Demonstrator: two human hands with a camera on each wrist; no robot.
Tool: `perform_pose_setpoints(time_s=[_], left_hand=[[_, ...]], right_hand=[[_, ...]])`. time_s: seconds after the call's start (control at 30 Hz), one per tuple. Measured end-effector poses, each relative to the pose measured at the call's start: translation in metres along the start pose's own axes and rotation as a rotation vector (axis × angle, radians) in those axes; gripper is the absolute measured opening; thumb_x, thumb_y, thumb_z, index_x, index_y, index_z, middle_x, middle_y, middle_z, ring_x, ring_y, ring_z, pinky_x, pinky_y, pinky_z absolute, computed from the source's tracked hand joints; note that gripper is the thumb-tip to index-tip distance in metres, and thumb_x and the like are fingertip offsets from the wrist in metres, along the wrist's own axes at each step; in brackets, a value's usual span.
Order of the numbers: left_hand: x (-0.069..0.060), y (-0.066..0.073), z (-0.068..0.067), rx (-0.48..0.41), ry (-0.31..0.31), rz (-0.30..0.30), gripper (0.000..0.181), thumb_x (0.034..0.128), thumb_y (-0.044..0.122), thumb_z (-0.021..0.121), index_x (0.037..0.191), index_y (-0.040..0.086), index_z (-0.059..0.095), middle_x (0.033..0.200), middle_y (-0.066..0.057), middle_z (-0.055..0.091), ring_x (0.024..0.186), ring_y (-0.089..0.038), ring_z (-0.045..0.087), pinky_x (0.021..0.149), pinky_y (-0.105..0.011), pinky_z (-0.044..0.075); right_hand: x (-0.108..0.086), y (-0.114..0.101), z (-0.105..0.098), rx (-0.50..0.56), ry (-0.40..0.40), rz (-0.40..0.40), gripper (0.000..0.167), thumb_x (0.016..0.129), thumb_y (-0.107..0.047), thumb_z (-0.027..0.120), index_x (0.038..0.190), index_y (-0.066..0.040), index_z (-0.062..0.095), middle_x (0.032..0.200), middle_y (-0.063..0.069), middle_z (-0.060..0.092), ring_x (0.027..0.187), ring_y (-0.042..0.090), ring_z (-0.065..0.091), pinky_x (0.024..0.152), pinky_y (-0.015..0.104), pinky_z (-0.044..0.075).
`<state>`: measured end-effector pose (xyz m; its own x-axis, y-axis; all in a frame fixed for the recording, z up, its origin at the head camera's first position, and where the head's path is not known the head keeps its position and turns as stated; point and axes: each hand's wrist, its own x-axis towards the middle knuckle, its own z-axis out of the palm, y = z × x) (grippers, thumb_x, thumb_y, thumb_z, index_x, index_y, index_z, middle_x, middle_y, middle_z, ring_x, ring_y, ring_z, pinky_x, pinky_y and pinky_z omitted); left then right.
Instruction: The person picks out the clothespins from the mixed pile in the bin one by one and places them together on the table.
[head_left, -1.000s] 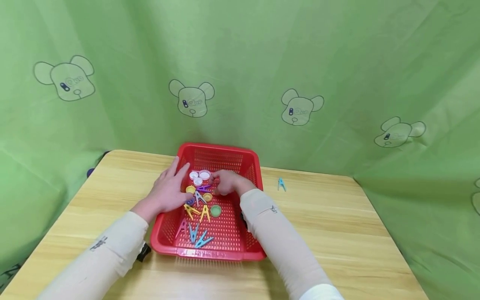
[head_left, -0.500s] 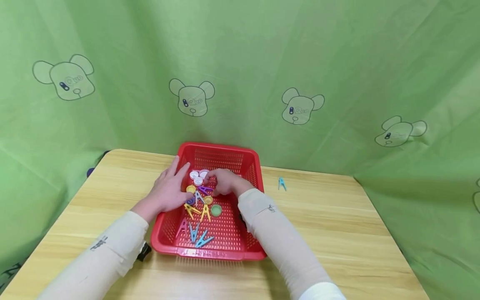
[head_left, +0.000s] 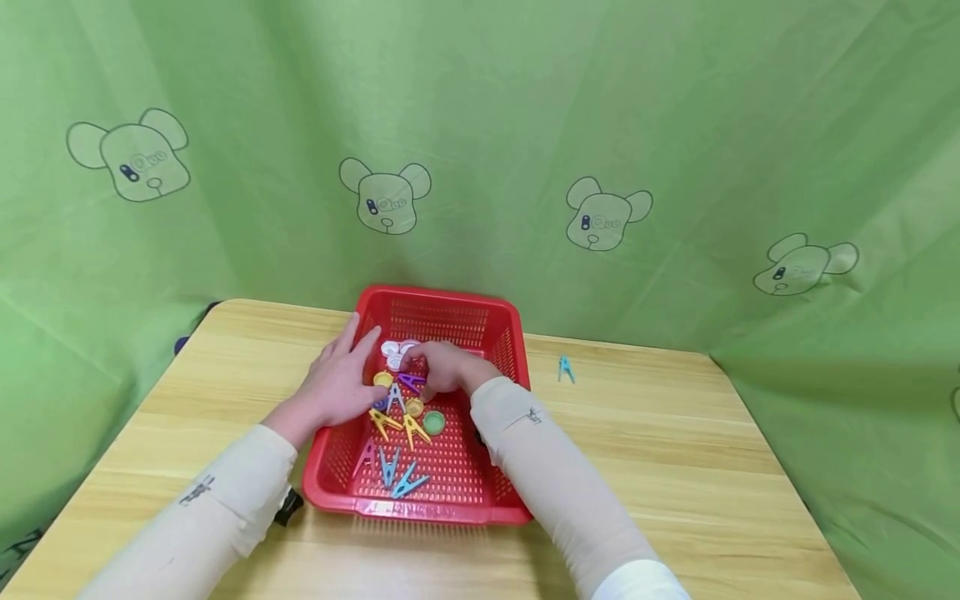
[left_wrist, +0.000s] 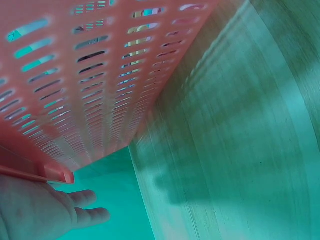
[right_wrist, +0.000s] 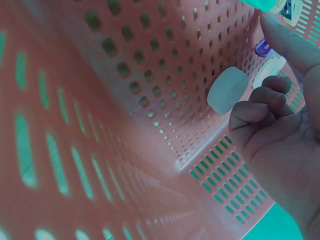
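Note:
My left hand (head_left: 337,383) rests over the left rim of the red plastic basket (head_left: 420,508), fingers spread, thumb reaching inside. Inside the basket is my right hand (head_left: 450,367), bent downward. Its fingers curl beside the white round caps (head_left: 392,351), and its thumb is next to a yellow cap (head_left: 414,407). Between thumb and fingers lies a purple clothespin (head_left: 411,382); no grip on it shows. In the right wrist view, a white cap (right_wrist: 228,90) is near the curled fingertips, and the thumb stands apart from them.
A grey clothespin (head_left: 395,397), yellow clothespins (head_left: 415,431), a pink clothespin (head_left: 365,456), blue clothespins (head_left: 408,481) and a green cap (head_left: 433,422) lie in the basket. Another blue clothespin (head_left: 566,368) lies on the wooden table (head_left: 660,433). Green cloth (head_left: 487,100) hangs behind.
My right hand has moved slightly left toward the white caps. The yellow cap beside its thumb has shifted toward me, and a yellow clothespin has turned. The left hand stays in place.

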<state>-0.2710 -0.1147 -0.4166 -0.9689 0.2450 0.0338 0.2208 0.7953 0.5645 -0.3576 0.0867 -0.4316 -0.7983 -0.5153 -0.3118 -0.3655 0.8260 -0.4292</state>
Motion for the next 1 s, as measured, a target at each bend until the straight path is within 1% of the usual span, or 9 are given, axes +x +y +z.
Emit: perform_pose_setpoints(time_s=[0.07, 0.13, 0.27, 0.5, 0.7, 0.83, 1.0], left_hand=[[0.0004, 0.0005, -0.0003, -0.003, -0.001, -0.005, 0.094, 0.0855, 0.03, 0.074, 0.161, 0.013, 0.021, 0.166, -0.01, -0.011, 0.145, -0.048, 0.011, 0.103, -0.071, 0.032], [0.0009, 0.0009, -0.0004, -0.005, -0.001, -0.008, 0.094, 0.0857, 0.031, 0.074, 0.161, 0.013, 0.021, 0.166, -0.01, -0.011, 0.145, -0.047, 0.011, 0.103, -0.071, 0.034], [0.0017, 0.0011, 0.0001, -0.001, 0.0, -0.006, 0.094, 0.0858, 0.031, 0.074, 0.161, 0.012, 0.021, 0.166, -0.011, -0.011, 0.145, -0.048, 0.011, 0.104, -0.071, 0.031], [0.0017, 0.0012, 0.0007, -0.003, 0.002, -0.015, 0.093, 0.0859, 0.031, 0.074, 0.161, 0.012, 0.021, 0.166, -0.012, -0.009, 0.145, -0.048, 0.012, 0.104, -0.072, 0.032], [0.0013, 0.0035, -0.0008, -0.004, 0.01, -0.012, 0.093, 0.0862, 0.03, 0.073, 0.161, 0.012, 0.021, 0.166, -0.013, -0.009, 0.144, -0.049, 0.013, 0.105, -0.072, 0.029], [0.0019, 0.0043, -0.0009, -0.004, 0.01, -0.017, 0.092, 0.0864, 0.031, 0.073, 0.161, 0.012, 0.022, 0.166, -0.013, -0.008, 0.144, -0.049, 0.013, 0.104, -0.072, 0.031], [0.0025, 0.0055, -0.0007, -0.005, 0.014, -0.02, 0.092, 0.0861, 0.03, 0.073, 0.16, 0.012, 0.022, 0.166, -0.014, -0.007, 0.144, -0.049, 0.014, 0.104, -0.072, 0.032]], right_hand=[[-0.0004, -0.0004, -0.0006, 0.023, -0.008, 0.019, 0.051, 0.078, -0.006, 0.086, 0.121, -0.028, 0.068, 0.118, 0.002, 0.061, 0.11, 0.02, 0.055, 0.099, 0.039, 0.049], [-0.0004, -0.0009, -0.0009, 0.029, -0.013, 0.022, 0.052, 0.078, -0.007, 0.085, 0.121, -0.03, 0.068, 0.118, 0.001, 0.061, 0.109, 0.02, 0.054, 0.099, 0.04, 0.049], [-0.0011, -0.0023, -0.0016, 0.023, -0.02, 0.011, 0.052, 0.08, -0.006, 0.084, 0.122, -0.031, 0.068, 0.119, 0.0, 0.06, 0.109, 0.019, 0.054, 0.099, 0.039, 0.049], [-0.0021, -0.0033, -0.0017, 0.043, -0.045, 0.012, 0.049, 0.082, -0.006, 0.081, 0.121, -0.032, 0.068, 0.119, 0.0, 0.06, 0.108, 0.019, 0.054, 0.097, 0.039, 0.051], [0.0009, -0.0011, -0.002, 0.021, -0.052, -0.001, 0.048, 0.084, -0.007, 0.08, 0.122, -0.033, 0.068, 0.117, -0.002, 0.059, 0.107, 0.019, 0.054, 0.096, 0.038, 0.051], [0.0019, -0.0002, -0.0024, -0.005, -0.053, -0.02, 0.046, 0.083, -0.007, 0.081, 0.121, -0.032, 0.068, 0.116, -0.001, 0.06, 0.107, 0.018, 0.054, 0.096, 0.037, 0.05], [0.0017, -0.0004, -0.0029, -0.008, -0.055, -0.032, 0.045, 0.083, -0.008, 0.081, 0.121, -0.029, 0.068, 0.114, -0.001, 0.06, 0.105, 0.018, 0.055, 0.096, 0.036, 0.051]])
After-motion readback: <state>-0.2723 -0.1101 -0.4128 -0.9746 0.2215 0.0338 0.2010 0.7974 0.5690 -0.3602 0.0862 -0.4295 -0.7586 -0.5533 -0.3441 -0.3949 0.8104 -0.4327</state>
